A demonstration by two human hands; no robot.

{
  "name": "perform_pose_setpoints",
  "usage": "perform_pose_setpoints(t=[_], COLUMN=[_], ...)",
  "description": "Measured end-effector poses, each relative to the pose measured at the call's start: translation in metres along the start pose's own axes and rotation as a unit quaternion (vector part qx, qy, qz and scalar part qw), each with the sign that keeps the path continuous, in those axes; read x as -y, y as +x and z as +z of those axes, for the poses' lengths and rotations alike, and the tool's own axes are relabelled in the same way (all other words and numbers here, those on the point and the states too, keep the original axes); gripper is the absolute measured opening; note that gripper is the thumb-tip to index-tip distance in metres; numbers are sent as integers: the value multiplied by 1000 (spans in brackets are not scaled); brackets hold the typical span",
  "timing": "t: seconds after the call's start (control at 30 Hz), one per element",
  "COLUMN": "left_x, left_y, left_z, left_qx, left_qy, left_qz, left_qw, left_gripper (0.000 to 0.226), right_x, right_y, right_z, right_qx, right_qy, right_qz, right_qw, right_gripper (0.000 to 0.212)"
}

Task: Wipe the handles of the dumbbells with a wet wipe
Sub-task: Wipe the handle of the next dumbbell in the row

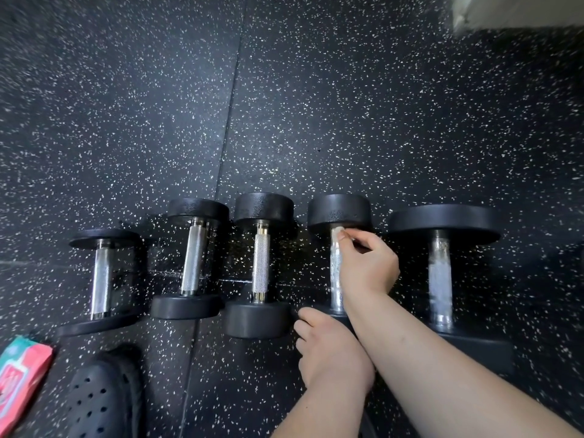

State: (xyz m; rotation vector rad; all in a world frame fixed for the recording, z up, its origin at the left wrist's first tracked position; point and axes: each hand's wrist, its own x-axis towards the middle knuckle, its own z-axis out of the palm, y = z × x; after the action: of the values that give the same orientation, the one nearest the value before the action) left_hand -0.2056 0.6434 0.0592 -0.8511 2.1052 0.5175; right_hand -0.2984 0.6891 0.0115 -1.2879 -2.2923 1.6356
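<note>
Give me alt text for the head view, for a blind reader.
A right hand pinches a wet wipe on the far end of the fourth dumbbell's handle, counting from the left; the left hand rests at its near end. Five dumbbells lie in a row on speckled black floor, a wipe packet and black shoe at lower left.

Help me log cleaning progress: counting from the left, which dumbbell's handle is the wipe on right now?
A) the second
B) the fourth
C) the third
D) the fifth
B: the right hand pinches the wet wipe against the far end of the handle of the fourth dumbbell from the left, while the left hand holds that dumbbell's near end.
</note>
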Motion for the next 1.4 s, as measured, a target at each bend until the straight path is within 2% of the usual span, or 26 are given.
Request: perform_pose_setpoints(t=[0.17,0.23,0.33,0.4,0.57,0.63,0.7,0.83,1.07,1.27,1.4], left_x=[-1,0,1,1,0,1,2,2,3,4,5], left_y=[-1,-1,1,0,-1,0,0,-1,-2,-2,-1], left_z=[0,-2,-4,-4,-4,-5,-6,-6,-6,-7,-5], left_qx=[-1,7,19,22,20,19,16,14,4,6,-2], left_qy=[-14,-13,0,1,0,4,5,-3,0,-9,-5], left_qz=[3,4,-1,-1,5,6,5,10,18,22,22], left_qw=[1000,1000,1000,1000,1000,1000,1000,1000,1000,1000,1000], left_gripper=[70,69,75,77,72,75,78,85,86,92,92], right_x=[2,3,1,2,3,1,-1,-2,2,-3,1], right_y=[-3,-3,-3,-3,-7,-9,-10,-3,-4,6,-3], right_z=[4,4,2,0,-1,-4,-7,-9,-10,-6,-10], right_qx=[23,16,5,3,29,40,40,20,13,25,33], right_qy=[-95,-91,-28,-19,-112,-151,-155,-128,-143,-74,-111], right_qz=[-103,-88,-19,-16,-119,-139,-131,-87,-80,-11,-71], right_qw=[990,992,999,1000,986,978,978,988,986,997,991], right_gripper=[7,8,18,20,3,12,16,6,18,14,19])
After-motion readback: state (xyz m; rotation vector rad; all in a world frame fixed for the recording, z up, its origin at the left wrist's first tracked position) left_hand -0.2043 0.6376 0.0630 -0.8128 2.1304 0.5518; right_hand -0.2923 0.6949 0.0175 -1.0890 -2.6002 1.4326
